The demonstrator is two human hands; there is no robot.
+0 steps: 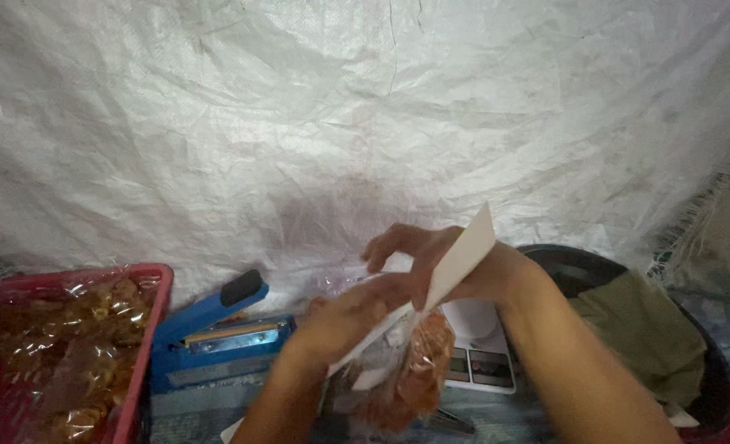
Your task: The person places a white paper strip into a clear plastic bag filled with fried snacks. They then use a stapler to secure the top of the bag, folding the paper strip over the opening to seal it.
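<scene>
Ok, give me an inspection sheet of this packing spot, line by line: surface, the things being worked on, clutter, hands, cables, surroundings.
Surface: low work area, mostly covered; little bare surface shows.
Job's things: clear bag of orange-brown snacks in front of the hands; white card held tilted above it.
Clutter: blue heat sealer at left, arm raised; red crate holding packed snack bags; white scale behind the bag; dark basin with an olive cloth at right.
Grippers: left hand on the bag and the card's lower end; right hand grips the card higher up.
Cables: nothing seen.
Surroundings: white woven sheet as backdrop, stained, frayed at right.
</scene>
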